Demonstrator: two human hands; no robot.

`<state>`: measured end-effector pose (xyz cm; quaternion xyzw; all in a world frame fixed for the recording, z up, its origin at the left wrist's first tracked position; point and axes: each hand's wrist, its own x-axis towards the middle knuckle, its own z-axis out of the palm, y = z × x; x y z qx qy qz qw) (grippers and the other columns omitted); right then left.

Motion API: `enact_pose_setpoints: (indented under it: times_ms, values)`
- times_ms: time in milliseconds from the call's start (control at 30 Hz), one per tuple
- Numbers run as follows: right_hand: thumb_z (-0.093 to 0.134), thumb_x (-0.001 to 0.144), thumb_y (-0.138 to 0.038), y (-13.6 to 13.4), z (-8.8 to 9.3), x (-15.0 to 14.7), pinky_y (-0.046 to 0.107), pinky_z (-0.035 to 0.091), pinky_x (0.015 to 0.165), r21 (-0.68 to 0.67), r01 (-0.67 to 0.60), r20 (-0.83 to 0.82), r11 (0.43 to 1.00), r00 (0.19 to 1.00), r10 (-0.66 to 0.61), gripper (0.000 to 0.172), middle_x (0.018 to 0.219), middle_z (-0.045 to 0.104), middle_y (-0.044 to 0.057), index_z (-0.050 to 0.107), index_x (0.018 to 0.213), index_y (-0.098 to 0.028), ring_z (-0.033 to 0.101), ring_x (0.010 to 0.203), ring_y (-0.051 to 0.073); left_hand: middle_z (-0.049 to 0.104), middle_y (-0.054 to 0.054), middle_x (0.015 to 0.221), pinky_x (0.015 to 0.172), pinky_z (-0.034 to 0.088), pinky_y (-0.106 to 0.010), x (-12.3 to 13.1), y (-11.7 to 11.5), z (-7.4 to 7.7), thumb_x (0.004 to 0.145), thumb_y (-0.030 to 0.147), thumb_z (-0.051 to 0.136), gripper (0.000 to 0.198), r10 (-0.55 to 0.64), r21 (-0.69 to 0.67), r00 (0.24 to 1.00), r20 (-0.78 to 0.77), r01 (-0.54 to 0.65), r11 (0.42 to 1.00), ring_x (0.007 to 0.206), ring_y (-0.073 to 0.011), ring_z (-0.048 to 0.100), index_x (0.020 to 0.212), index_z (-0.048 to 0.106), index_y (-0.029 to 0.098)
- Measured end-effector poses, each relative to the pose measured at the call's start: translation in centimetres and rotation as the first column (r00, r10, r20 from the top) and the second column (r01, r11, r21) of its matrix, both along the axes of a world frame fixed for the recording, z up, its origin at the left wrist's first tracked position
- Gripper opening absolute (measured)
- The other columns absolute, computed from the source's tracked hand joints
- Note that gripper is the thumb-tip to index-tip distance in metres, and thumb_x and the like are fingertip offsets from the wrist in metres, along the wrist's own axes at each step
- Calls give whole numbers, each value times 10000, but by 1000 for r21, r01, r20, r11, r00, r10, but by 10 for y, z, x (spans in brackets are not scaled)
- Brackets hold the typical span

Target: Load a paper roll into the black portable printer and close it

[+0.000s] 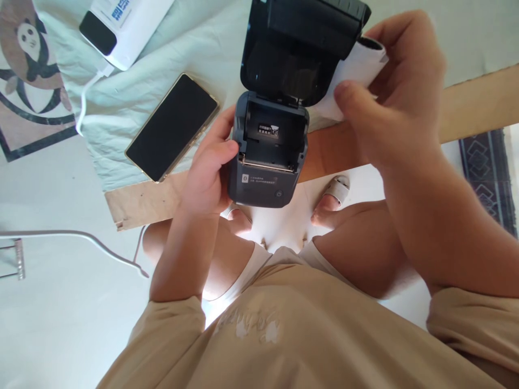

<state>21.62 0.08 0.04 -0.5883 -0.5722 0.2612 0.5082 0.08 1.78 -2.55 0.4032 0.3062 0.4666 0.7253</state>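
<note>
A dark portable label printer is held up over the near edge of the table, its lid swung wide away from me. Its paper bay shows bare, with a small printed sticker on the inner wall. My left hand grips the printer's left side, thumb on the rim. Beside the raised lid, my right hand holds a white paper roll between thumb and fingers. The roll's dark core end faces up and right, and part of the roll is hidden behind the lid.
A black-screened phone lies on the pale green cloth left of my hand. Behind it sits a white device with a plugged-in white cable. A bare board edge runs along the table front, above my knees.
</note>
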Motion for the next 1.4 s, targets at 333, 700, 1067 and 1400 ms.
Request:
enact_pose_setpoints:
  times_ms: [333,700,1067,1400]
  values:
    - [424,673,-157,7,13,-5,257,428,519,-323,-79,-482,943,872,-92,279,866,477,10,445,930,-261,538,674,96,655,-43,873,524,481,-270,0,-4,11,760,375,537,333,-43,-37,997,-64,41,998,684,-171,622,1020,630,190]
    - [280,863,-200,10,15,-3,251,531,651,-391,-85,-603,916,776,-186,259,1129,571,51,399,1085,-258,634,879,105,684,-85,869,450,460,-331,1,-2,8,762,343,474,364,-38,-31,997,-71,36,999,650,-226,630,1062,606,184]
    - [466,765,-158,3,9,-2,214,503,568,-300,-60,-573,952,809,-130,342,957,497,-1,459,1085,-278,618,766,85,649,-40,811,448,406,-260,2,-2,3,765,363,503,382,21,-14,1000,-21,-21,1000,610,-154,567,1065,637,166]
    - [429,828,-247,-10,6,-4,272,551,861,38,-49,-336,998,940,59,351,1281,442,-74,489,1163,-334,584,978,86,663,-53,899,548,501,-284,-3,0,6,740,342,562,439,-99,0,995,4,99,995,690,-179,631,1126,584,132]
